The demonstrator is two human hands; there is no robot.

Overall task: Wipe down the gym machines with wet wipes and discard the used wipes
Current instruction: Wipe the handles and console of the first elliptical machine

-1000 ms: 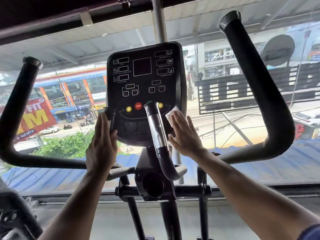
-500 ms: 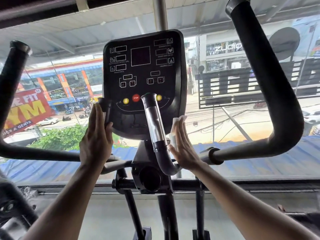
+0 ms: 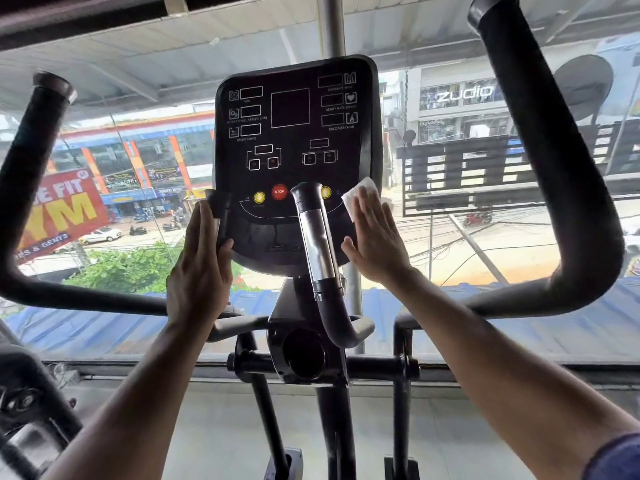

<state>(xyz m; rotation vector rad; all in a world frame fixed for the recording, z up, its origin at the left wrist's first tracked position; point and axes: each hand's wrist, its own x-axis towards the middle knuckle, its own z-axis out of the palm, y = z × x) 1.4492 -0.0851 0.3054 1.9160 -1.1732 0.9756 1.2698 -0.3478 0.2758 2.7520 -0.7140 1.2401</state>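
Note:
The black console (image 3: 294, 140) of a gym machine stands straight ahead, with a red STOP button and two yellow buttons. My right hand (image 3: 375, 237) lies flat against the console's lower right edge and presses a white wet wipe (image 3: 360, 197) under its fingers. My left hand (image 3: 201, 271) rests flat on the console's lower left edge, fingers together and pointing up, thumb on the console's face. A short black and chrome grip (image 3: 317, 244) rises in front of the console between my hands.
Two long black handlebars curve up at the left (image 3: 24, 174) and right (image 3: 557, 150). The machine's post and crossbar (image 3: 304, 358) stand below the console. A big window (image 3: 485, 202) behind shows a street. Another machine's dark part (image 3: 24, 410) sits at lower left.
My right hand with the wipe has slid back up the console's right edge after dipping lower half a second ago. My left hand stays on the left edge. The view shifted a little.

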